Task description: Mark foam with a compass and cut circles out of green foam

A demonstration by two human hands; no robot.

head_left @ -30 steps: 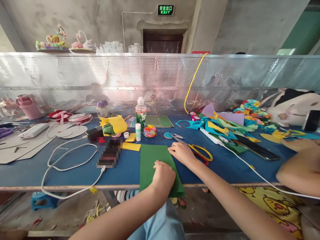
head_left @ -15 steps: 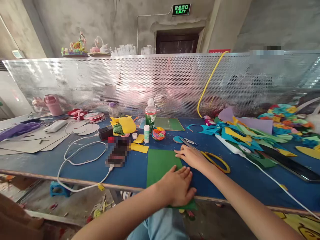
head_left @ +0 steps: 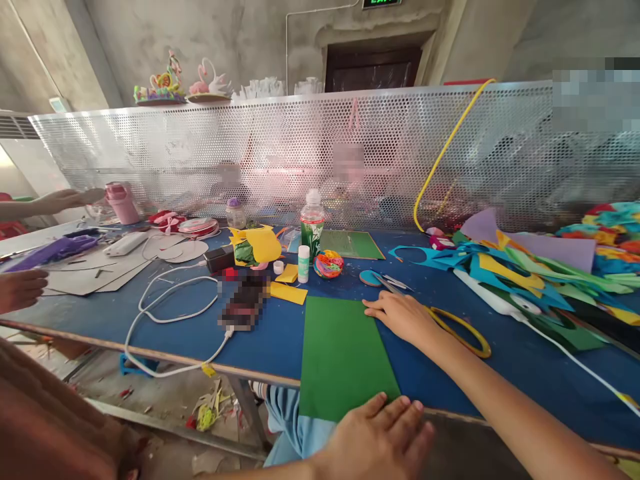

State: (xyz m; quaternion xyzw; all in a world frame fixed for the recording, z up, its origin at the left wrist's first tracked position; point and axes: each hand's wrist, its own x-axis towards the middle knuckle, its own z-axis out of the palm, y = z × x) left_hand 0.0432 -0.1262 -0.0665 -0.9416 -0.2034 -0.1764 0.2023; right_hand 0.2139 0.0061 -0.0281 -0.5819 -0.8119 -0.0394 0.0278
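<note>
Note green sheet [head_left: 345, 357] with long axis crossing table's [head_left: 273, 350] front edge, splayed ungripping left hand [head_left: 381, 435], bunched right hand [head_left: 401, 316] (hold indeterminable), illegible bottle label [head_left: 313, 233].

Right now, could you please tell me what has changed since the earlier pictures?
The left hand has uncurled and drawn back to the near right corner of the green paper. Another person's hand has entered at left. The right hand stays by the far right corner; the bottle stands unmoved.
</note>
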